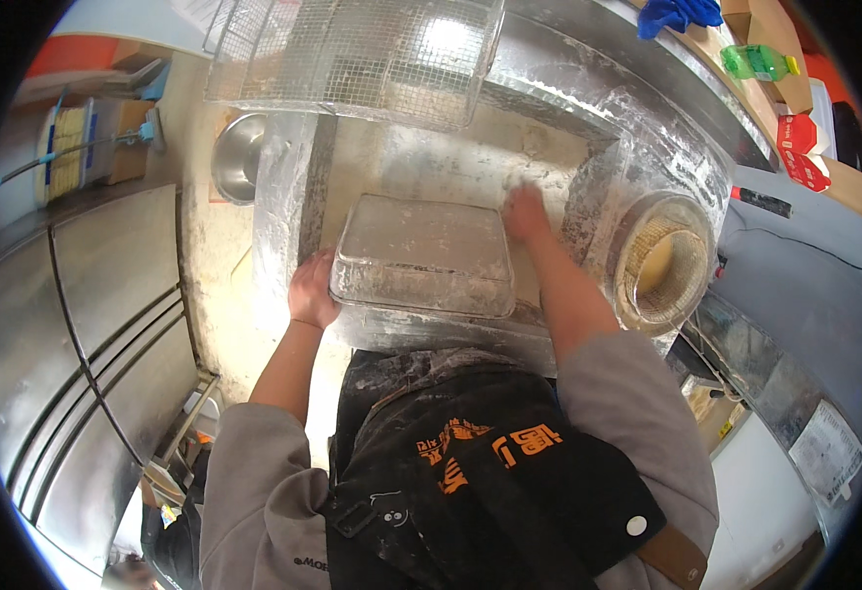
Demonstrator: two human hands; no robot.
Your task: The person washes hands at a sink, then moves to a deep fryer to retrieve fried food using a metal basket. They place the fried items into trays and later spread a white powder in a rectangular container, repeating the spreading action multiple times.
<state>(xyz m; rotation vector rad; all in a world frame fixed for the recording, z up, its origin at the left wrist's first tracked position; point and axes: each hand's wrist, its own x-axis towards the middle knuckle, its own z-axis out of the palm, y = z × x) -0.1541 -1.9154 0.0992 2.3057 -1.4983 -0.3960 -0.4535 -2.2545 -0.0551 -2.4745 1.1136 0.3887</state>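
Observation:
An upside-down rectangular metal tray (423,236), dusted with white powder, lies before me on the near side of a powdery metal workstation. My left hand (314,291) is at the tray's left end, its fingers against the side; whether they grip it is hidden. My right hand (527,212) is by the tray's far right corner, over the recessed floor of the workstation. It is blurred, and its fingers cannot be made out. Beyond the hands stands a wire mesh basket (357,74). On the right, a round mesh sieve or basket (659,273) sits in a round opening.
A steel bowl (237,158) stands at the left beyond the workstation's raised left edge (313,184). At the upper right, a shelf holds a blue cloth (678,15), a green bottle (759,63) and cardboard boxes. Steel cabinet doors (113,317) line the left side.

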